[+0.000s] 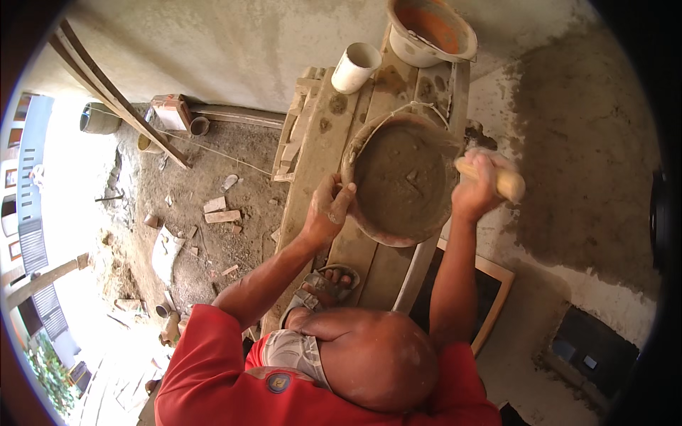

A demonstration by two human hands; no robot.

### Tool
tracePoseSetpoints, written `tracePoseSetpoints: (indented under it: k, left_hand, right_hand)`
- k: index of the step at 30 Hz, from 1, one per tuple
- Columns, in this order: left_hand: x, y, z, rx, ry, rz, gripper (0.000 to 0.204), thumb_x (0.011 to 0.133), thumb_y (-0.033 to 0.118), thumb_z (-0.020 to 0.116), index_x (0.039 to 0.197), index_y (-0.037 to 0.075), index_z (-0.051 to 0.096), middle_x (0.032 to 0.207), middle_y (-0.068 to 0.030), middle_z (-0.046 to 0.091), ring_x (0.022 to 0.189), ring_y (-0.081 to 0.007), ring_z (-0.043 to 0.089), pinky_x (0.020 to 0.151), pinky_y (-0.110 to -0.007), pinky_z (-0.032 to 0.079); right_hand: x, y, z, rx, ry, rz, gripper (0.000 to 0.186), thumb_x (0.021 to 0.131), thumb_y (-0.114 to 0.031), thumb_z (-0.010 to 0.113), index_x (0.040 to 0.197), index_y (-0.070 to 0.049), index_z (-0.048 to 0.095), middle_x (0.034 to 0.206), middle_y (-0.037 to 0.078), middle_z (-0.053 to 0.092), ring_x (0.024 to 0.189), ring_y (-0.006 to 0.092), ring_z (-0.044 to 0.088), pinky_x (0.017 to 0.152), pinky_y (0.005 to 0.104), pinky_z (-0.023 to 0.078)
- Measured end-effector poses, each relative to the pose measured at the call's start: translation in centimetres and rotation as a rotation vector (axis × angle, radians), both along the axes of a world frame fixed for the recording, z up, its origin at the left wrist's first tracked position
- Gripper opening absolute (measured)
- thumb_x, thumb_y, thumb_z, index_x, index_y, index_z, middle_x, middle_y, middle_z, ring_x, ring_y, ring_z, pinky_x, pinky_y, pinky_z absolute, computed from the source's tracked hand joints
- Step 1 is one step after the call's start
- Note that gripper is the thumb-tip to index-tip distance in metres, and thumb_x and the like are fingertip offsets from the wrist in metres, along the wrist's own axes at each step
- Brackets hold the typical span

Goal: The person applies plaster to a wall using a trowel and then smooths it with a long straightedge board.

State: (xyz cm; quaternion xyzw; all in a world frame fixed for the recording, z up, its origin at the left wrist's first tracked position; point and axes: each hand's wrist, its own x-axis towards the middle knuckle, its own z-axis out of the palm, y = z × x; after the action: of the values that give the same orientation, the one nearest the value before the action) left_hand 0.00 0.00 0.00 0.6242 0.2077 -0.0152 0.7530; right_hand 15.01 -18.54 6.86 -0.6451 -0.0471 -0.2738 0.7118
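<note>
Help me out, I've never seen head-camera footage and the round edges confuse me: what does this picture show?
There's no machine here: these are a person's bare hands, seen from a fisheye camera on their head, so straight edges bend. A bucket of wet grey-brown mix sits on wooden planks; beyond it are a white cylindrical container and a pail stained orange inside. The left hand holds the bucket's rim. The right hand grips a wooden handle; I can't make out the tool's other end.
</note>
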Motion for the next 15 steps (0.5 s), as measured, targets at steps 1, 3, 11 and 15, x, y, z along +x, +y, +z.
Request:
tracePoseSetpoints:
  k: [1,3,11,15]
  left_hand:
    - [-0.3,-0.5,0.4,-0.059,0.057,0.016,0.029,0.101,0.022,0.056,0.119,0.000,0.051,0.076,-0.0057,0.061,0.064,-0.0118,0.057,0.059,-0.028,0.047]
    - [-0.3,-1.1,1.2,-0.157,0.111,0.052,0.025,0.102,0.021,0.054,0.115,-0.001,0.051,0.075,-0.0037,0.059,0.061,-0.0106,0.054,0.057,-0.028,0.046]
    - [1.0,-0.4,0.7,-0.011,0.005,0.080,0.020,0.101,0.018,0.055,0.093,0.000,0.054,0.070,-0.0043,0.055,0.060,-0.0117,0.050,0.053,-0.031,0.042]
    - [2.4,1.0,-1.3,0.079,-0.075,0.071,0.024,0.098,0.017,0.058,0.084,-0.002,0.056,0.064,-0.0076,0.054,0.058,-0.0136,0.050,0.053,-0.034,0.042]
  right_hand:
    - [0.1,0.1,-0.1,0.004,-0.001,0.003,0.013,0.076,-0.005,0.065,0.079,-0.001,0.053,0.070,0.011,0.060,0.062,0.0187,0.059,0.060,0.0328,0.051]
    - [1.3,2.1,-2.0,0.135,0.167,-0.042,0.013,0.075,-0.004,0.064,0.073,-0.002,0.051,0.066,0.008,0.056,0.060,0.0185,0.057,0.058,0.0330,0.048]
    - [2.9,1.9,-2.4,0.209,0.433,0.380,0.013,0.072,-0.005,0.064,0.071,-0.005,0.051,0.061,0.005,0.050,0.052,0.0191,0.050,0.053,0.0328,0.043]
    - [2.0,1.9,-1.2,0.155,0.490,0.474,0.014,0.073,-0.003,0.062,0.066,-0.005,0.050,0.060,0.005,0.050,0.051,0.0182,0.050,0.052,0.0325,0.042]
